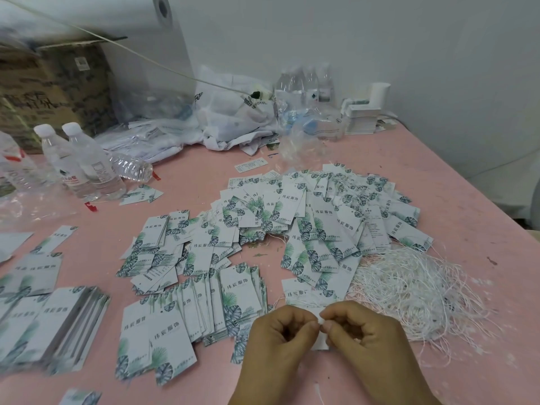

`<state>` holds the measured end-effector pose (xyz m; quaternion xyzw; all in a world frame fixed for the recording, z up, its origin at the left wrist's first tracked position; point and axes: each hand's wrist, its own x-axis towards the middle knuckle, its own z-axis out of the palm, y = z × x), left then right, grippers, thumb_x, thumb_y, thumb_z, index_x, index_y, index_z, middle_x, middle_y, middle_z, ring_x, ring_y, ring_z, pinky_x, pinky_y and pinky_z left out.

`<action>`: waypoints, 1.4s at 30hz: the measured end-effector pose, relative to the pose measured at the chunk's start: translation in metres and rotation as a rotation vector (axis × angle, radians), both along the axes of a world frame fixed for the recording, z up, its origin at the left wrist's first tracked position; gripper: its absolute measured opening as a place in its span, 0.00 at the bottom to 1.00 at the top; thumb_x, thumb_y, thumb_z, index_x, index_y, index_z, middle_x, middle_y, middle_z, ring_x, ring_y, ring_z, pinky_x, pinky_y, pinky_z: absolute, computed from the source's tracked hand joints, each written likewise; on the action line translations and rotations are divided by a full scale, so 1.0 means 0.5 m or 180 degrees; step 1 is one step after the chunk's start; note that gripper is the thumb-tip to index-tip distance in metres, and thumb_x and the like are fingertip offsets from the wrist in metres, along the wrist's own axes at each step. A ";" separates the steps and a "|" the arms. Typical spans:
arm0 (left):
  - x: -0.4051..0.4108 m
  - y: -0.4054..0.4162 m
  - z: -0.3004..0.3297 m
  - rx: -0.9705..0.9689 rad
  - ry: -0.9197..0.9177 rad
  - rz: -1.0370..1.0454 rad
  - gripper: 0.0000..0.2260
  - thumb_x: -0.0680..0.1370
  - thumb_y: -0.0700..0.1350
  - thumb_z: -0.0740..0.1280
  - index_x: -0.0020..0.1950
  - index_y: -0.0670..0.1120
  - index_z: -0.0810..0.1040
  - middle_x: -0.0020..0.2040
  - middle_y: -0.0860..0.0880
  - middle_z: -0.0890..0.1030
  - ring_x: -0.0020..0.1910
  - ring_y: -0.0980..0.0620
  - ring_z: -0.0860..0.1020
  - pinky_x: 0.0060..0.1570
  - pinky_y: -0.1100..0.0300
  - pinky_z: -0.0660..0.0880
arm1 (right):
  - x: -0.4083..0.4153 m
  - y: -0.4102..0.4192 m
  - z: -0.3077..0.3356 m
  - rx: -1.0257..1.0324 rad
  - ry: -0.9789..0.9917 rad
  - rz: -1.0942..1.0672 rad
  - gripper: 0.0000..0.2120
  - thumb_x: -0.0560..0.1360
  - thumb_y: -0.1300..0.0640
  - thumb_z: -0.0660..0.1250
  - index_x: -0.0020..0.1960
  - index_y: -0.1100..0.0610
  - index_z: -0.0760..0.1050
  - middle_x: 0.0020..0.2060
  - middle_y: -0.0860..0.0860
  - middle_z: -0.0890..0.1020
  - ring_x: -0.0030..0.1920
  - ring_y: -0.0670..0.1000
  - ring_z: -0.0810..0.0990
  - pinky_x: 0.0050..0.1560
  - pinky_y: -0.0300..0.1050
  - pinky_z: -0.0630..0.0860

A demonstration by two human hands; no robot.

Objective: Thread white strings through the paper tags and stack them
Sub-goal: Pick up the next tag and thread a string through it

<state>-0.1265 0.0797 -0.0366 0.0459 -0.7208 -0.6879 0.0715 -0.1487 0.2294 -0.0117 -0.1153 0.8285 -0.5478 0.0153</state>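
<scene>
My left hand [280, 337] and my right hand [362, 337] meet low in the middle, fingers curled, thumbs and forefingers pinching a small white paper tag [320, 343] and a white string [320, 320] between them. The tag is mostly hidden by the fingers. A tangle of loose white strings [415, 293] lies to the right of my hands. Leaf-printed tags with strings spread in a wide heap [321, 217] beyond my hands. Overlapping rows of tags [204, 305] lie to the left.
The pink table [190, 188] also holds tag stacks at the left edge [58, 323], water bottles [87, 165], plastic bags [233, 118], a cardboard box [52, 92] and white card stacks [361, 118] at the back. The table's right edge [482, 182] runs diagonally.
</scene>
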 end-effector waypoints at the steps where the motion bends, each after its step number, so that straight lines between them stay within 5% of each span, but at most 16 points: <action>1: 0.000 0.000 0.001 0.0034 0.0000 -0.0022 0.05 0.69 0.43 0.71 0.36 0.52 0.84 0.26 0.54 0.76 0.27 0.59 0.70 0.29 0.68 0.67 | -0.002 0.002 0.000 -0.0072 -0.0043 0.0017 0.18 0.70 0.64 0.74 0.42 0.40 0.81 0.31 0.47 0.84 0.32 0.45 0.83 0.37 0.31 0.76; 9: -0.005 -0.003 -0.005 0.0290 -0.0013 -0.0048 0.08 0.65 0.52 0.72 0.37 0.48 0.84 0.28 0.52 0.76 0.29 0.55 0.70 0.31 0.65 0.66 | -0.008 0.006 -0.003 -0.0664 -0.0336 0.0182 0.16 0.71 0.70 0.72 0.42 0.47 0.82 0.32 0.56 0.84 0.31 0.49 0.82 0.36 0.36 0.78; 23: 0.002 -0.005 0.003 0.0160 0.0011 -0.0133 0.02 0.68 0.45 0.72 0.35 0.50 0.84 0.26 0.54 0.76 0.27 0.59 0.70 0.29 0.68 0.66 | -0.003 0.003 -0.010 -0.0089 -0.0038 0.0046 0.15 0.70 0.64 0.74 0.40 0.42 0.82 0.32 0.49 0.84 0.32 0.49 0.82 0.37 0.35 0.77; 26: 0.004 -0.007 0.007 0.0287 0.0043 -0.0276 0.04 0.67 0.49 0.73 0.37 0.49 0.84 0.28 0.53 0.79 0.27 0.59 0.71 0.30 0.68 0.67 | -0.010 0.010 0.001 -0.0543 -0.0398 0.0317 0.11 0.71 0.64 0.74 0.40 0.47 0.83 0.33 0.54 0.84 0.31 0.49 0.81 0.36 0.36 0.76; 29: 0.003 -0.013 0.012 0.0449 0.0004 -0.0547 0.04 0.70 0.42 0.73 0.36 0.49 0.85 0.28 0.53 0.80 0.27 0.61 0.74 0.30 0.71 0.68 | -0.020 0.016 0.010 -0.0915 -0.0777 0.0598 0.04 0.66 0.61 0.72 0.40 0.53 0.83 0.30 0.55 0.83 0.30 0.48 0.79 0.35 0.37 0.75; 38: 0.000 -0.021 0.013 0.0462 0.0027 -0.0614 0.04 0.67 0.48 0.73 0.36 0.49 0.84 0.30 0.50 0.81 0.30 0.55 0.70 0.32 0.65 0.67 | -0.026 0.019 -0.005 -0.1364 -0.1153 0.0725 0.06 0.65 0.64 0.72 0.41 0.60 0.79 0.30 0.60 0.82 0.28 0.51 0.77 0.32 0.40 0.74; 42: 0.000 -0.023 0.011 0.0662 0.0149 -0.0642 0.04 0.66 0.47 0.73 0.36 0.47 0.83 0.32 0.49 0.77 0.30 0.53 0.71 0.32 0.64 0.67 | -0.028 0.028 -0.006 -0.1267 -0.0648 0.0349 0.07 0.66 0.59 0.71 0.43 0.52 0.81 0.28 0.54 0.79 0.29 0.50 0.75 0.31 0.39 0.73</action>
